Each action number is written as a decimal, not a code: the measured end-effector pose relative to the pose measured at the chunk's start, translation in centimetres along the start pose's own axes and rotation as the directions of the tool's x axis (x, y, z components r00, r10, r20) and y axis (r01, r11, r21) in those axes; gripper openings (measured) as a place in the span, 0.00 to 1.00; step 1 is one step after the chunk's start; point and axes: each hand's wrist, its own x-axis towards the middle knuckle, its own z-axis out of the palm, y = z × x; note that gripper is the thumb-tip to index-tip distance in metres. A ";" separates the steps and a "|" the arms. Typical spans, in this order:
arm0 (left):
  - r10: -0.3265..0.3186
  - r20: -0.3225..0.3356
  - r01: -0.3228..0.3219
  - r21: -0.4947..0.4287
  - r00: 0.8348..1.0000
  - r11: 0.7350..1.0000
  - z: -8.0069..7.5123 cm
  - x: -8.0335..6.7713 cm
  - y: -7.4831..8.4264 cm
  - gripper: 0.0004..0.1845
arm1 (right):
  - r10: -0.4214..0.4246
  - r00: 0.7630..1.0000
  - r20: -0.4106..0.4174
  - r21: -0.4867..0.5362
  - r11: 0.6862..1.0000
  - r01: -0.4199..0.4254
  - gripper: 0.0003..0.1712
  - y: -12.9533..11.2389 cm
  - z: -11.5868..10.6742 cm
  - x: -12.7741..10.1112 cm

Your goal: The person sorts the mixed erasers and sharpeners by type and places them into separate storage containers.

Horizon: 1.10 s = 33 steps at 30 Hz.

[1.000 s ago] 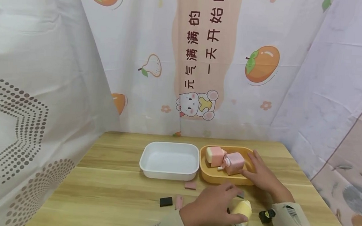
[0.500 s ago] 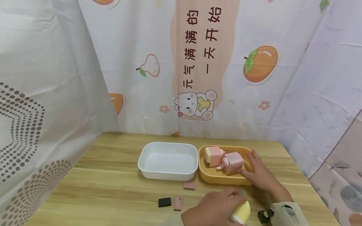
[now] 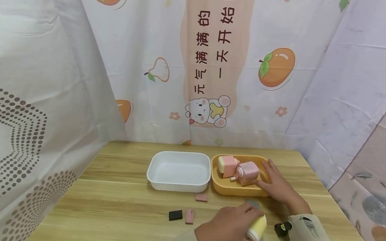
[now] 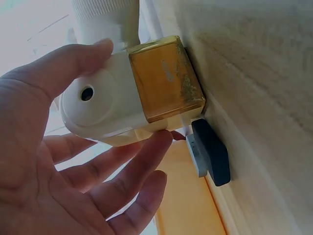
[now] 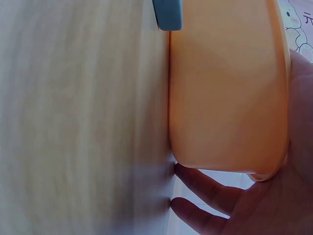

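Your left hand (image 3: 227, 229) held the yellow stamp toy (image 3: 257, 227) with thumb and curled fingers, lifted just over the table (image 3: 123, 201), near the grey tile (image 3: 252, 203). The hold looked loose, so the toy could slip and knock that tile. Your right hand (image 3: 277, 186) lay with relaxed fingers on the orange tray (image 3: 216, 182) rim; whether it pressed there was hard to see. The black piece (image 3: 282, 228) by your right sleeve was partly hidden.

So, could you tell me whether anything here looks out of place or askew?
Mildly. Two pink bottles lie tipped on their sides in the yellow tray, while the white tray holds nothing. Small erasers lie loose on the table.
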 end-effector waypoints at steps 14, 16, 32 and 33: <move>0.044 -0.046 -0.044 -0.003 0.998 0.999 -0.6 0.0 -1.7 0.44 | -0.008 1.000 -0.001 0.013 1.000 0.008 0.56 -0.4 -0.2 0.0; 0.044 -0.041 -0.044 -0.012 0.998 0.999 -0.6 0.0 -1.9 0.43 | -0.009 1.000 0.000 0.011 1.000 0.009 0.56 -0.4 -0.1 0.0; 0.008 -0.040 -0.006 0.045 0.999 0.999 -0.1 0.3 -2.0 0.35 | -0.001 1.000 0.004 -0.002 1.000 0.001 0.56 0.1 0.0 0.0; 0.009 -0.040 -0.008 0.045 0.999 0.999 -0.2 0.4 -2.0 0.35 | 0.001 1.000 0.006 0.000 1.000 -0.001 0.56 0.0 0.0 0.0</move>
